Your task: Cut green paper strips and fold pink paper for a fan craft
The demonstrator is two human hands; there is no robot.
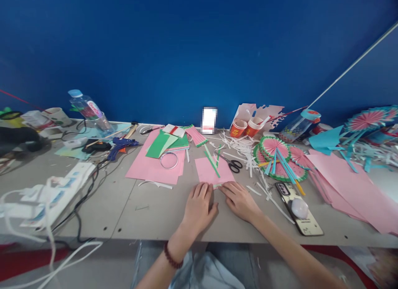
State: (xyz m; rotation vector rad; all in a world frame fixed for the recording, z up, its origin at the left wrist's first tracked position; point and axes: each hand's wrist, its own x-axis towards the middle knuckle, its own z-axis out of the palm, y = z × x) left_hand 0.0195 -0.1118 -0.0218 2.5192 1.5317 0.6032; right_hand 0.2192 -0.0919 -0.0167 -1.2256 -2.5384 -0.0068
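In the head view my left hand (pixel 200 204) lies palm down, its fingers stretched over the near edge of a pink paper sheet (pixel 205 169). My right hand (pixel 241 202) rests flat at the same edge, fingers pointing inward. A short piece of green strip (pixel 217 185) shows between my fingertips along that edge; the rest of it is hidden. Longer green paper strips (pixel 212 162) lie crossed on the sheet. Black-handled scissors (pixel 235 166) sit just right of it, their blades partly hidden.
Left are larger pink sheets, green paper (pixel 158 144), a tape ring (pixel 168 161), a blue glue gun (pixel 120 147) and a power strip (pixel 66 191). Right are white paper scraps (pixel 239 144), watermelon-patterned paper fans (pixel 275 152), red cups (pixel 238 128) and a phone (pixel 312 222).
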